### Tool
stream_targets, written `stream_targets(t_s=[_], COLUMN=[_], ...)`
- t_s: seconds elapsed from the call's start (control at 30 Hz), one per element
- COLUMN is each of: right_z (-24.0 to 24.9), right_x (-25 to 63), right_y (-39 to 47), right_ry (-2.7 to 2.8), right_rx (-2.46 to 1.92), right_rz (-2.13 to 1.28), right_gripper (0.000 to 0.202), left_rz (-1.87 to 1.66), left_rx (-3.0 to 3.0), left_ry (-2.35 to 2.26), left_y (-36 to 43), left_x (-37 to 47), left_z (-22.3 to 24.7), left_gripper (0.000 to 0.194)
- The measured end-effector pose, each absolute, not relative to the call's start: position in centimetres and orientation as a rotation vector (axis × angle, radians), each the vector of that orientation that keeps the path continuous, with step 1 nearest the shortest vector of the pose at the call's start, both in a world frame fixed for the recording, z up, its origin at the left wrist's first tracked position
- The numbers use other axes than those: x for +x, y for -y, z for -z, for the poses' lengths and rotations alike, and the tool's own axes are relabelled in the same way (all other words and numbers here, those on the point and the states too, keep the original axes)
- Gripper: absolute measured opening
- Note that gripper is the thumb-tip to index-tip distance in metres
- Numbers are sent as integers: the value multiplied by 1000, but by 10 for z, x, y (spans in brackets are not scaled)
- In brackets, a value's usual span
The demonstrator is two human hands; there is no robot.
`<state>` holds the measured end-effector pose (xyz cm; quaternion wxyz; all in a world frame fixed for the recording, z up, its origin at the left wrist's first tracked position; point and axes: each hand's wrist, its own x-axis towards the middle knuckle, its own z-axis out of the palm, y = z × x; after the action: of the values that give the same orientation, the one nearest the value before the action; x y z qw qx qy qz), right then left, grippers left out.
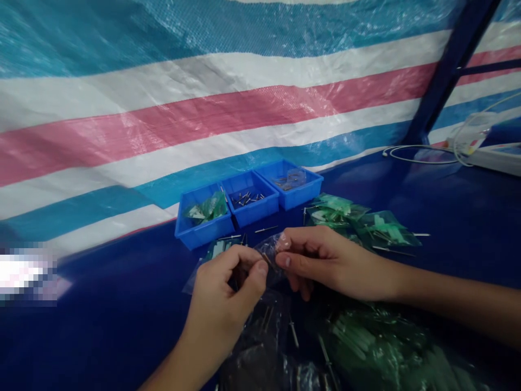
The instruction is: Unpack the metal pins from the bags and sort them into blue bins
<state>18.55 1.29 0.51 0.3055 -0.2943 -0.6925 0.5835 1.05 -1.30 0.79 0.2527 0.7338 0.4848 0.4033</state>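
Observation:
A small clear plastic bag [269, 245] is stretched between my two hands above the table. My left hand [228, 296] pinches its left side between thumb and fingers, beside a thin brownish piece that I cannot make out. My right hand [325, 263] grips the other side with thumb and forefinger, the remaining fingers curled below. Beneath and behind my left hand lies a bag with pale strips [220, 248]. A larger clear bag [260, 347] with thin dark pieces lies below the hands, next to a loose metal pin like a blind rivet [293, 332].
Three blue bins stand behind: the left bin [185, 236] holds a green bag, the middle bin [254, 213] loose rivet-like pins, the right bin [301, 196] a clear bag. Green bags [382, 228] lie right; a large green bag [391, 347] fills the front right. A white cable [419, 146] lies behind.

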Motion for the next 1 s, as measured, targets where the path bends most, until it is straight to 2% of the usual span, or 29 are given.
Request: stream_targets(t_s=[0.1, 0.33, 0.5, 0.73, 1.0], right_z=[-5, -3, -4, -4, -3], right_x=[185, 185, 186, 186, 187], right_y=[-13, -15, -16, -17, -17], right_ry=[1830, 1797, 1821, 1846, 1838], right_rx=[-795, -794, -788, -836, -845], right_rz=[-1549, -1612, -1629, -1593, -1580], right_gripper=[29, 25, 17, 24, 19], left_rz=[-1061, -987, -1026, -1066, -1051], left_rx=[1948, 1897, 1808, 1702, 1680], left_ry=[-1273, -1281, -1339, -1352, -1378], left_y=[12, 12, 10, 9, 8], left_x=[11, 8, 7, 8, 8], left_z=[-8, -7, -5, -5, -5], left_gripper=[12, 20, 18, 16, 16])
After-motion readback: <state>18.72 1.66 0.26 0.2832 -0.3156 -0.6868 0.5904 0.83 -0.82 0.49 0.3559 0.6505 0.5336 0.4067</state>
